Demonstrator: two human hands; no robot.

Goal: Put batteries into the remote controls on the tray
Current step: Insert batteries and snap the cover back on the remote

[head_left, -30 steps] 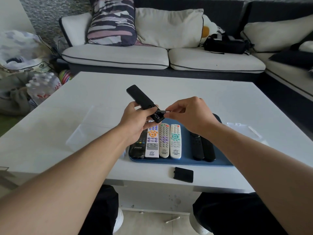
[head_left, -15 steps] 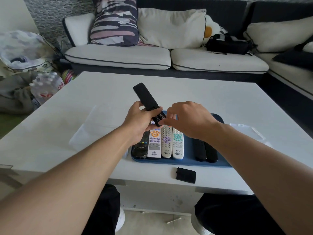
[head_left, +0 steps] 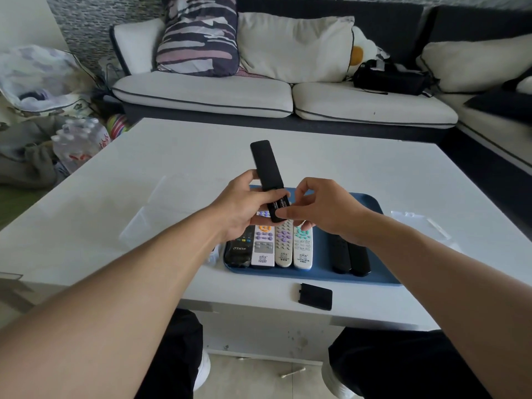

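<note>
Gripped near its lower end by the left hand (head_left: pixel 244 208), the slim black remote (head_left: pixel 266 171) is held above the blue tray (head_left: pixel 374 203), tilted with its far end pointing away toward the sofa (head_left: pixel 201 93), which I judge keeps the open battery bay turned up to the person. Fingers of the right hand (head_left: pixel 325 208) are curled in at that lower end, pinching or pressing what looks like a battery (head_left: pixel 280 203) with pale lettering into the bay (whether it is fully seated cannot be told from the head view, the only one). Below the hands, four remotes lie side by side on the tray: a black remote in plastic wrap (head_left: pixel 239 250), then a white remote (head_left: pixel 263 249), a beige remote (head_left: pixel 283 246) and a white remote with teal buttons (head_left: pixel 302 247); two more black remotes (head_left: pixel 349 256) lie nearer the tray's right side, partly under the right forearm. A black battery cover (head_left: pixel 315 296) rests on the white table (head_left: pixel 172 156) just in front of the tray, probably set aside there for refitting. Clear plastic packaging (head_left: pixel 420 223) lies to the tray's right, another clear sheet (head_left: pixel 152 214) to its left. Nothing blocks the hands.
</note>
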